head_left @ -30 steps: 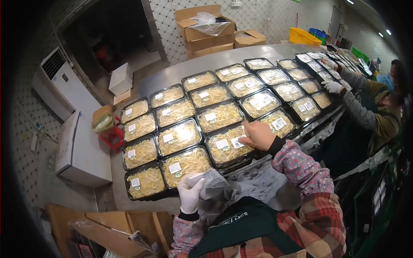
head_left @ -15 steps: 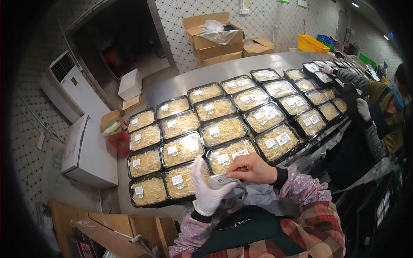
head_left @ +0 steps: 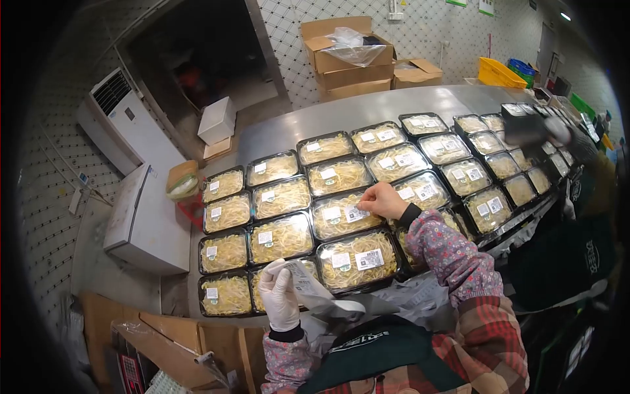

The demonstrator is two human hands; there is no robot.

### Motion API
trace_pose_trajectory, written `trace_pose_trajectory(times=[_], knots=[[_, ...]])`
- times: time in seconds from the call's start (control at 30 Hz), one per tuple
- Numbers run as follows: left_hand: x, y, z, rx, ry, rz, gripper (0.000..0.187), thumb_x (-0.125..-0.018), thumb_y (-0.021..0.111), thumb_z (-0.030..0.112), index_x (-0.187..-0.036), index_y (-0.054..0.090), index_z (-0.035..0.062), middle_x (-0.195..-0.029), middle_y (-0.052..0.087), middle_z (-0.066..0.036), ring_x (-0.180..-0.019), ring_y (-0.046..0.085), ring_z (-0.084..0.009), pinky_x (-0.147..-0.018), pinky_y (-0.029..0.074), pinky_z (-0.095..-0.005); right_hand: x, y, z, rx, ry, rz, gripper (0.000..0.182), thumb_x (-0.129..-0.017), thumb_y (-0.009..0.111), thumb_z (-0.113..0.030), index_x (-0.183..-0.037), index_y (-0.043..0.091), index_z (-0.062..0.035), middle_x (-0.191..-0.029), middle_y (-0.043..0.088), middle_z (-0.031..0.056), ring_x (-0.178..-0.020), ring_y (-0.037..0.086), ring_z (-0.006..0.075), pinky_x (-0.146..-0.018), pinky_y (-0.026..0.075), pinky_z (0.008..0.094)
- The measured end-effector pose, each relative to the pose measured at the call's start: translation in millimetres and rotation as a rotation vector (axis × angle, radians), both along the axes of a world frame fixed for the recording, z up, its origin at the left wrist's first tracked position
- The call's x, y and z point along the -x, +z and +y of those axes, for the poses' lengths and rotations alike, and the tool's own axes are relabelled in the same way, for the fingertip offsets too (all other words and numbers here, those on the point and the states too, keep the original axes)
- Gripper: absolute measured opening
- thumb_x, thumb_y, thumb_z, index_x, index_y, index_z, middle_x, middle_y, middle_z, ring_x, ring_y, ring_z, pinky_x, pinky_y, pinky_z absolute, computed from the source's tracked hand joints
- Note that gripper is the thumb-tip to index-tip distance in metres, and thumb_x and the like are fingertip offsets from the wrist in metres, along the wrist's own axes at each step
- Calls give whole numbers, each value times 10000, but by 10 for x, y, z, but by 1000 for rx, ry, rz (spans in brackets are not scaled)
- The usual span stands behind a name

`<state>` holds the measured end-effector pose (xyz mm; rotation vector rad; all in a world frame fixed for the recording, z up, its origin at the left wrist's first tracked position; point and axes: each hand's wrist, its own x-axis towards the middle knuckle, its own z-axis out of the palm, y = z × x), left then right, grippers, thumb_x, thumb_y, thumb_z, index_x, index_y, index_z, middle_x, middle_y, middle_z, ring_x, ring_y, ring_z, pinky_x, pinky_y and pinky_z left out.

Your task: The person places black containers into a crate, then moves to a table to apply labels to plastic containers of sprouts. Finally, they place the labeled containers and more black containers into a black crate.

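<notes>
My left hand (head_left: 279, 299), in a white glove, is closed on a strip of printed labels (head_left: 307, 284) that curls down toward my apron. My bare right hand (head_left: 386, 201) reaches over the rows, fingers pinched at the corner of a white barcode label (head_left: 355, 213). That label rests on the clear lid of a black tray of bean sprouts (head_left: 338, 226). Nearer to me, another tray of bean sprouts (head_left: 348, 266) carries two labels, one of them a barcode label (head_left: 369, 260). Trays in the left columns show a single small label each.
Rows of packed trays cover much of the steel table (head_left: 275, 134). Cardboard boxes (head_left: 348, 59) stand behind it, with a yellow crate (head_left: 501, 73) at the back right. To the right, a co-worker's blurred arm (head_left: 581, 141) reaches over more trays. Opened cardboard (head_left: 170, 348) lies lower left.
My right hand has moved forward from the label strip to a tray one row farther. The near tray's barcode label is now uncovered. My left hand has moved left and down with the strip.
</notes>
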<state>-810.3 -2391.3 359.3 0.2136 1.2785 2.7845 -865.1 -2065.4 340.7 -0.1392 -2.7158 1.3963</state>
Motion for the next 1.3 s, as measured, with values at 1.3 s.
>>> trace_pose_trajectory(times=[1.3], knots=[[277, 147, 744, 124, 123, 10, 139, -864, 631, -15, -1001, 613, -26, -953, 673, -92, -836, 631, -104, -744, 507, -214, 921, 275, 506, -697, -108, 343, 322, -729, 737, -335, -834, 663, -40, -738, 657, 140, -745, 654, 309, -659, 505, 409]])
